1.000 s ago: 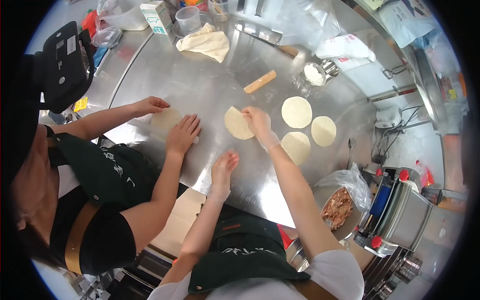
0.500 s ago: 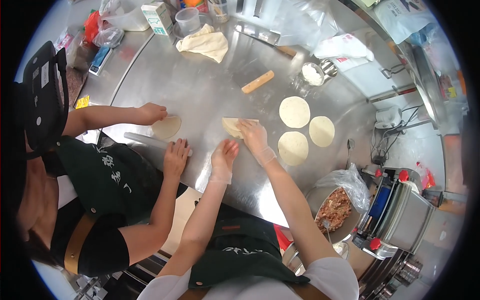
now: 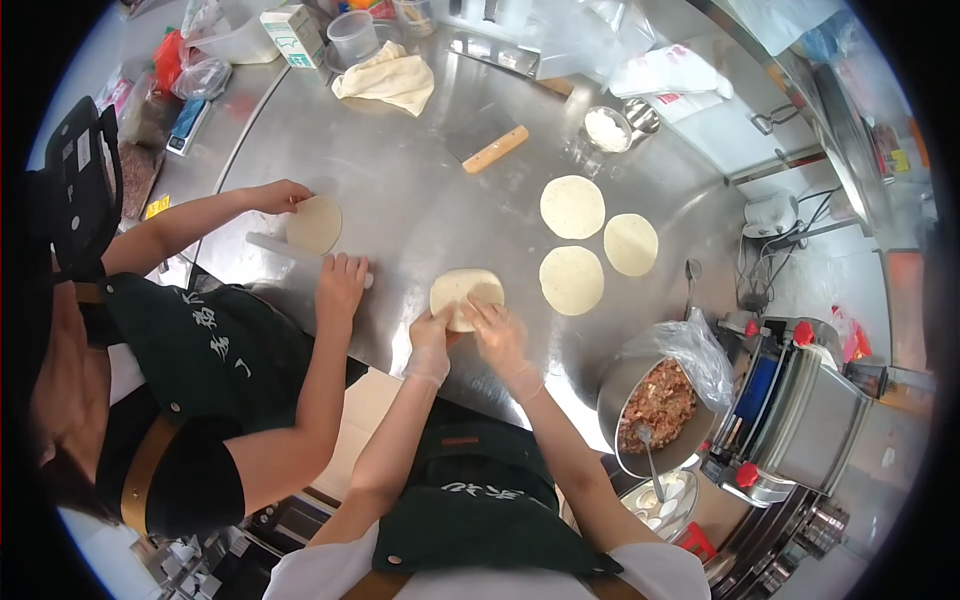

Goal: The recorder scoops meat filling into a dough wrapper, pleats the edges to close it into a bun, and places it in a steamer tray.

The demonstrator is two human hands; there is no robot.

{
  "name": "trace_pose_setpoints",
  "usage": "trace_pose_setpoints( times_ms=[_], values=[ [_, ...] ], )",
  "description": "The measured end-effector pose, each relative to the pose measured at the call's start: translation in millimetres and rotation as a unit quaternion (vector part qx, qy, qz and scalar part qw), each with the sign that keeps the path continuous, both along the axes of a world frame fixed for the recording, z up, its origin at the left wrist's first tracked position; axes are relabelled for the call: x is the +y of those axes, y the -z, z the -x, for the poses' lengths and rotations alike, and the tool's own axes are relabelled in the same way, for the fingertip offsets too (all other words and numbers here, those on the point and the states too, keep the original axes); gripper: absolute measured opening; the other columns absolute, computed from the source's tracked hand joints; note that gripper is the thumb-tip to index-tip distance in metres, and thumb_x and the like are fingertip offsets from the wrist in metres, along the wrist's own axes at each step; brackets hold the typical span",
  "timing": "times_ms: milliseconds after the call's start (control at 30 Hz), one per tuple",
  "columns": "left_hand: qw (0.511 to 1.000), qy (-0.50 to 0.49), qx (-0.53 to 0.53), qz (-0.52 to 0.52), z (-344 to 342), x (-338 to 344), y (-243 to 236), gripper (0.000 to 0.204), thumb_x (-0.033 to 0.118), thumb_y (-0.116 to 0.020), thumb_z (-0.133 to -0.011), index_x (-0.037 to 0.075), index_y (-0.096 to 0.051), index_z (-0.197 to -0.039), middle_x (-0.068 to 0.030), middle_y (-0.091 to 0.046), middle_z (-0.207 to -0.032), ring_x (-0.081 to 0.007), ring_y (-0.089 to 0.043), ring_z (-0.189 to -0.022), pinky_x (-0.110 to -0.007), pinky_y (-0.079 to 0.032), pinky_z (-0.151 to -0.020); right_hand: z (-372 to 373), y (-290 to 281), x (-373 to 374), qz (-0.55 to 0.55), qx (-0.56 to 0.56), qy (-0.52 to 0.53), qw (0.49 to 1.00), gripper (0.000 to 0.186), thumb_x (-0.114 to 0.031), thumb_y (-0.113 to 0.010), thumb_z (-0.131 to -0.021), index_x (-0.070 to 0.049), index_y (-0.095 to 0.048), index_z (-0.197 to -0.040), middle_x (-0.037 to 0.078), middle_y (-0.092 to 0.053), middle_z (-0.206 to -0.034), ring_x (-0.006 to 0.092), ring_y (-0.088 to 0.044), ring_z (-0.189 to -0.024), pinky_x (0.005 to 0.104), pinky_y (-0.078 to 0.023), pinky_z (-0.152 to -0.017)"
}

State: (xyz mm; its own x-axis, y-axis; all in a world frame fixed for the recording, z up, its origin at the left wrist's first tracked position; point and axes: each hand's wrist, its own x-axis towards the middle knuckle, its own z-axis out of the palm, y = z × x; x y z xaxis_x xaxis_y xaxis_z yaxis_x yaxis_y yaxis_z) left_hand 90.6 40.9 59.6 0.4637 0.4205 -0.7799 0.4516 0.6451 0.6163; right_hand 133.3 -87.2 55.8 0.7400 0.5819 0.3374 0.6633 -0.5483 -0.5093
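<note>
Left hand (image 3: 430, 340): I see it in a clear glove over the near edge of the steel worktop (image 3: 400, 190), thumb and fingers pinching the rim of a dough round.
Right hand (image 3: 498, 338): gloved too, it pinches the same piece from the right, fingers lying across its upper face.
Dough round (image 3: 466, 284): it sits between my view's two gloved hands, just inside the near edge; I cannot tell whether its underside touches the steel.
Filling bowl (image 3: 611, 415): near the right end of the near edge, with minced filling (image 3: 662, 395), a spoon (image 3: 655, 474) leaning in it and a clear bag (image 3: 705, 360) against its far side.
Co-worker's right hand (image 3: 342, 287): toward the left edge, fingers laid over a pale rolling pin (image 3: 283, 249).
Co-worker's left hand (image 3: 279, 196): its fingers are at the rim of a thin wrapper (image 3: 316, 226).
Three flat discs (image 3: 572, 280): clustered toward the right edge.
Wooden handle (image 3: 496, 149): past the middle, lying aslant.
Powder bowl (image 3: 607, 130): toward the far right corner, beside a metal cup (image 3: 642, 116).
Cream cloth (image 3: 392, 82): crumpled near the far edge, with a carton (image 3: 293, 36) to its left.
</note>
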Motion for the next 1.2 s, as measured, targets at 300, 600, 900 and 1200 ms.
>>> trace_pose_setpoints(
  times_ms=[300,600,900,1200],
  values=[
    [0.991,-0.026,-0.127,-0.042,6,29,-6,0.036,0.036,-0.054,-0.100,0.002,-0.066,-0.102,-0.0087,-0.070,-0.081,-0.0130,-0.067,-0.069,-0.023,-0.050,-0.062,-3,-11,-12,-0.131,0.395,0.111,0.902,0.023,-0.010,-0.062,-0.091,-0.006,-0.071,-0.112,0.017,-0.072,-0.094,0.0290,-0.069,-0.084,0.0386,-0.053,-0.082],
    [0.748,0.079,-0.418,0.509,3,-56,-65,0.056,0.045,-0.044,-0.102,0.008,-0.043,-0.144,-0.0144,-0.042,-0.150,-0.0267,-0.047,-0.134,-0.042,-0.040,-0.113,-3,-166,-73,-0.125,0.497,0.094,0.853,0.021,-0.014,-0.062,-0.093,0.000,-0.068,-0.108,0.018,-0.072,-0.096,0.0218,-0.068,-0.088,0.0346,-0.051,-0.079],
    [0.705,0.147,-0.352,0.599,2,-101,-73,0.060,0.048,-0.043,-0.101,0.016,-0.034,-0.150,-0.0165,-0.038,-0.152,-0.0323,-0.038,-0.140,-0.048,-0.035,-0.115,94,-153,-67,0.035,-0.019,0.105,0.994,0.073,-0.035,-0.070,-0.082,0.002,-0.046,-0.140,0.023,-0.052,-0.139,0.0399,-0.048,-0.131,0.0497,-0.041,-0.106],
    [0.718,0.232,-0.358,0.550,9,-124,-94,0.063,0.051,-0.044,-0.100,0.016,-0.030,-0.151,-0.0162,-0.030,-0.156,-0.0313,-0.022,-0.148,-0.047,-0.027,-0.120,119,-166,-106,0.006,0.040,0.241,0.970,0.075,-0.021,-0.076,-0.076,0.002,-0.045,-0.140,0.022,-0.049,-0.142,0.0375,-0.050,-0.128,0.0492,-0.042,-0.104]
  ],
)
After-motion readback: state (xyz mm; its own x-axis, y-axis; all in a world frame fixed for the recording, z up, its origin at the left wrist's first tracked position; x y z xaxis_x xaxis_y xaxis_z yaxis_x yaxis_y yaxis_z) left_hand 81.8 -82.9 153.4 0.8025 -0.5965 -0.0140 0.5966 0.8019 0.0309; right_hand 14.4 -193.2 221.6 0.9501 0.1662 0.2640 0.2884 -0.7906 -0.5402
